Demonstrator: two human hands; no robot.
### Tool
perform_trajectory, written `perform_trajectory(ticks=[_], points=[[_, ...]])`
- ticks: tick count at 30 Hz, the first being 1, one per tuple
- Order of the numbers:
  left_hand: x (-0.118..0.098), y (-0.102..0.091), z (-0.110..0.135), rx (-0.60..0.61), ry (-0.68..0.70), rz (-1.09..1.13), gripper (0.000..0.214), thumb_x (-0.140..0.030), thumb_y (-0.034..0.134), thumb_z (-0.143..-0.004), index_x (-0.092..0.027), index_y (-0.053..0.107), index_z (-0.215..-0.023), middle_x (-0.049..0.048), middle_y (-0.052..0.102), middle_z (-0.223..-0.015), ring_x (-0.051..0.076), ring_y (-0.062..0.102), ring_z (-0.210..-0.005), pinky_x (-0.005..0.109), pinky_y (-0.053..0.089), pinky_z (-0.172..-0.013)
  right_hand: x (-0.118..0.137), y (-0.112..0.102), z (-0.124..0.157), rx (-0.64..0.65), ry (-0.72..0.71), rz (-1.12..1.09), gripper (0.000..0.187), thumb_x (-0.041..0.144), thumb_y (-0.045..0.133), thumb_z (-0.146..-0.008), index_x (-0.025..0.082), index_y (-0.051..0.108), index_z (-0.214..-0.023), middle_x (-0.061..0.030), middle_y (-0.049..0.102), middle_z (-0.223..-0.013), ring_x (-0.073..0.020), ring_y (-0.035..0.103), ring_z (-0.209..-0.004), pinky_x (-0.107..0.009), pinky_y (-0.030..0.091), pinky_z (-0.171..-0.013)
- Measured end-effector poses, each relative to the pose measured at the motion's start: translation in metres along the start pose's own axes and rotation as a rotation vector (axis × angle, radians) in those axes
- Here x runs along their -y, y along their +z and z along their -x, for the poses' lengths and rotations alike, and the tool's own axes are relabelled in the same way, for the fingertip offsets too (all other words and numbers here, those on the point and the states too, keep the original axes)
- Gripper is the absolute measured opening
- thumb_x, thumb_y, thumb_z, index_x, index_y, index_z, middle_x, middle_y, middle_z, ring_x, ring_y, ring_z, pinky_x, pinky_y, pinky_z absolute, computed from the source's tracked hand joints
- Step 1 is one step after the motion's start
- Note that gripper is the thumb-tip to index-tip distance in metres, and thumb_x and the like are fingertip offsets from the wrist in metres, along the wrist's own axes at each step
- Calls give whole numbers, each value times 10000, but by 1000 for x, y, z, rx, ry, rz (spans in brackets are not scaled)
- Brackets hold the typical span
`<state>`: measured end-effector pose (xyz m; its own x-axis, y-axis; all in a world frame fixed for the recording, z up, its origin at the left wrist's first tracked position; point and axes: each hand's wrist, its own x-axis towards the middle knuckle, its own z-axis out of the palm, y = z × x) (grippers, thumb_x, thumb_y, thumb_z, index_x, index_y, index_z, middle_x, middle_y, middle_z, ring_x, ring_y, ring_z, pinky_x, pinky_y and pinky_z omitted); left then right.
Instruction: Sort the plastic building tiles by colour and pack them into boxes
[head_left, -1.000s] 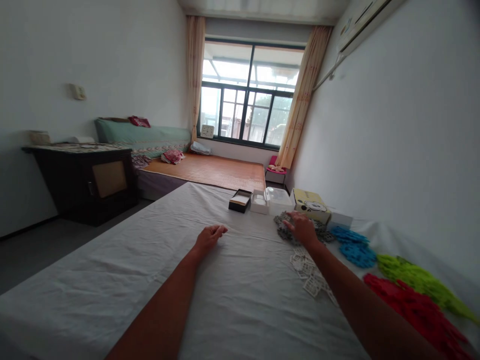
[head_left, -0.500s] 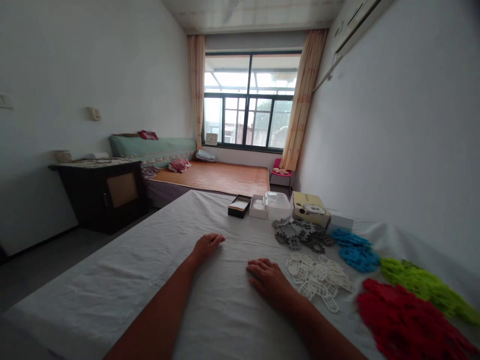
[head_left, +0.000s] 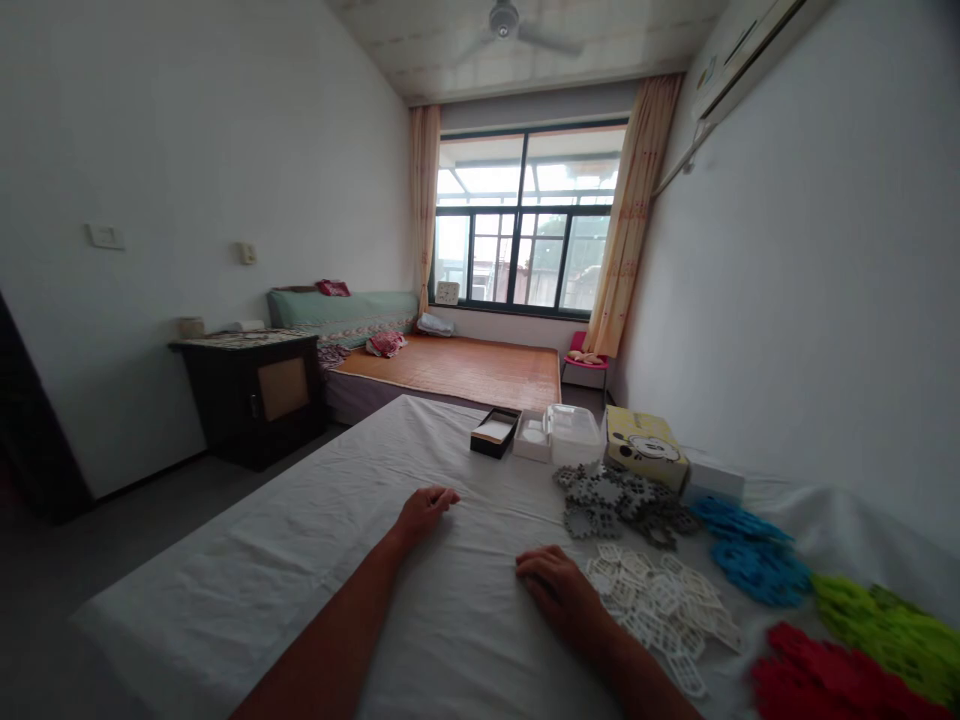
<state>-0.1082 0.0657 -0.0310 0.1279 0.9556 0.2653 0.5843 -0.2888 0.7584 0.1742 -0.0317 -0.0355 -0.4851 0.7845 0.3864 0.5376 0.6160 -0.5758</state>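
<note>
Right hand (head_left: 559, 583) has withdrawn from the grey pieces (head_left: 611, 492); fingers loosely extended, empty. Left hand (head_left: 426, 512) half-curled, contents hidden. Yellow box (head_left: 645, 445) stands beyond.

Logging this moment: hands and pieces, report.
Left hand over cloth, nothing visibly held. Right hand palm-down beside white lattice pieces, no obstruction visible. Gray pieces beyond.

The bottom edge cuts off red pieces (head_left: 825, 678); the top, the air conditioner (head_left: 752, 62).

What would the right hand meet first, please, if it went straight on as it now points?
Most likely the left hand, across the white cloth, though depth is unclear and the right hand might narrowly miss it.
</note>
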Motion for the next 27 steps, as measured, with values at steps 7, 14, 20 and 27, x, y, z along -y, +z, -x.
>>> perform_trajectory(ticks=[7,14,20,27], points=[[-2,-1,1,35,24,-89,439,-487,391,-825,-201,723,-860,35,727,-898,199,642,-846,240,447,-724,-2,0,-1,-34,-11,-46,219,278,451,-880,241,661,-926,-48,670,-1000,-186,559,-975,-350,441,-886],[10,6,-9,86,41,-148,457,-515,372,-834,-222,721,-870,10,721,-908,196,636,-862,232,440,-749,-4,0,-2,-50,-15,-30,206,244,464,-872,234,663,-923,-48,671,-1005,-179,558,-971,-350,441,-886],[7,2,-6,73,48,-140,457,-492,363,-847,-206,717,-883,18,721,-907,192,635,-869,224,446,-754,-3,1,-1,-58,-37,-34,215,236,458,-869,236,665,-928,-49,673,-998,-185,558,-965,-359,446,-880],[-10,7,-2,135,51,-410,304,-346,457,-813,-214,683,-968,32,660,-1014,154,611,-863,221,442,-768,-1,-1,1,-65,-49,-61,202,214,473,-851,232,670,-889,-47,681,-972,-181,569,-943,-343,445,-863]])
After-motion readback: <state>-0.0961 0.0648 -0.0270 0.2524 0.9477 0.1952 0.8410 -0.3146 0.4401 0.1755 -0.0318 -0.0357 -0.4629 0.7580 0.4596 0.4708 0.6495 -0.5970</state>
